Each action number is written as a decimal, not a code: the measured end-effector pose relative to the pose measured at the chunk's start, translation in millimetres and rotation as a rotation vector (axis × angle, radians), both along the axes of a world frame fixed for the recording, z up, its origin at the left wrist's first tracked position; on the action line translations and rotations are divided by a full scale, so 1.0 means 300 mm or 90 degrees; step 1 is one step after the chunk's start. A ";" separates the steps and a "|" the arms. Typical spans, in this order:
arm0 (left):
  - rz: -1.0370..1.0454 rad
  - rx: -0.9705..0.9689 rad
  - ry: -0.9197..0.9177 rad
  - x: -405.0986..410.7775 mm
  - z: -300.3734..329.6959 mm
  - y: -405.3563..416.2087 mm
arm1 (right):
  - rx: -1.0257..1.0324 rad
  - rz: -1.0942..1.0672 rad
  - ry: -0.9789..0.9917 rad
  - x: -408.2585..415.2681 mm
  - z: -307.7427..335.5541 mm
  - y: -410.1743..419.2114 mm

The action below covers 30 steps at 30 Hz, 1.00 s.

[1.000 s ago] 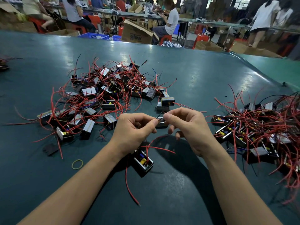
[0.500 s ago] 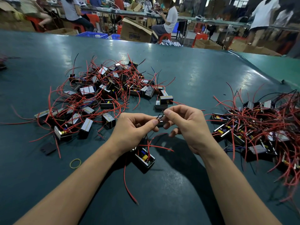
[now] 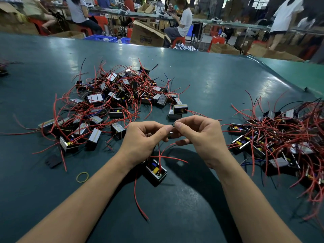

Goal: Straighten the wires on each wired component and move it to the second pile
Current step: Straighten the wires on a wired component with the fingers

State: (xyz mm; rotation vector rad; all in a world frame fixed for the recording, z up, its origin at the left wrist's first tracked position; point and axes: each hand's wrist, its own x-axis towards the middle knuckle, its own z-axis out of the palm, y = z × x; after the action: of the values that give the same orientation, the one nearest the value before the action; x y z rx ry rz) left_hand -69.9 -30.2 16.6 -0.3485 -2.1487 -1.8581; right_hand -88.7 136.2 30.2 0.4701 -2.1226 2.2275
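Red wires spill across a dark green table (image 3: 201,81) where a person works with both bare hands raised just above the surface. The left hand (image 3: 142,139) and the right hand (image 3: 201,135) meet fingertip to fingertip, each pinching the end of a thin black wire (image 3: 173,125) between thumb and forefinger; the remaining fingers of both hands are curled in. Below the left wrist hangs the part being handled — a small black box (image 3: 155,172) with yellow and blue pieces showing in its open top, low over the table. Several red leads rise from it toward the hands, and one long red lead (image 3: 138,200) trails down toward the camera.

To the left lies a large heap of the same boxes (image 3: 105,106), their wires tangled and pointing every way. To the right, well apart from it, a second heap (image 3: 284,137) runs to the frame's edge. A yellow rubber band (image 3: 82,177) rests on the table near the left forearm, beside a flat black piece (image 3: 52,161). Beyond the table's far edge, seated workers and cardboard cartons (image 3: 147,35) fill the workshop.
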 end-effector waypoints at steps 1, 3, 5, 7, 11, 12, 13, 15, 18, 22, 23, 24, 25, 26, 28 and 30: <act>0.000 -0.002 0.001 0.000 0.001 0.001 | 0.004 -0.002 0.001 0.001 0.000 -0.002; -0.001 0.004 -0.004 -0.003 0.001 0.000 | 0.008 -0.003 0.000 0.002 -0.002 -0.004; 0.003 0.015 -0.009 -0.004 0.001 -0.001 | 0.001 0.004 -0.009 -0.001 -0.003 -0.003; 0.008 0.014 -0.010 -0.002 0.003 -0.002 | -0.004 0.010 -0.010 -0.003 -0.003 0.000; 0.033 -0.027 -0.006 0.000 -0.001 -0.001 | 0.139 -0.078 0.147 0.000 -0.021 -0.003; 0.037 -0.035 -0.008 -0.001 -0.003 -0.001 | 0.189 -0.102 0.209 0.001 -0.027 -0.005; 0.037 -0.038 -0.008 -0.002 -0.004 -0.001 | 0.228 -0.117 0.265 0.000 -0.033 -0.007; 0.038 -0.044 -0.004 0.000 -0.005 -0.001 | 0.275 -0.141 0.367 -0.004 -0.037 -0.008; 0.035 -0.064 0.010 0.006 -0.006 -0.005 | 0.324 -0.150 0.472 -0.010 -0.035 -0.007; 0.036 -0.097 0.053 0.014 -0.006 -0.005 | 0.230 -0.057 0.209 -0.001 -0.017 -0.005; 0.035 -0.118 0.069 0.016 -0.005 -0.005 | 0.184 -0.018 0.105 0.001 -0.008 0.000; 0.033 -0.144 0.088 0.018 -0.004 -0.006 | 0.148 0.019 0.024 0.001 0.000 0.007; 0.028 -0.169 0.106 0.020 -0.004 -0.006 | 0.124 0.051 -0.032 0.000 0.006 0.017; 0.021 -0.183 0.119 0.021 -0.004 -0.007 | 0.108 0.077 -0.069 -0.002 0.010 0.025; 0.010 -0.182 0.128 0.022 -0.003 -0.009 | 0.120 0.103 -0.092 -0.005 0.016 0.038; 0.000 -0.164 0.118 0.022 -0.003 -0.010 | 0.176 0.098 -0.054 -0.007 0.016 0.040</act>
State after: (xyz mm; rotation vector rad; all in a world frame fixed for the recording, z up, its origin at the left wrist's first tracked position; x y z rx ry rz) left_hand -63.3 -33.1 15.8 -0.5520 -2.2589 -1.4840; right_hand -90.8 148.2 35.1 0.5778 -2.5354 2.0663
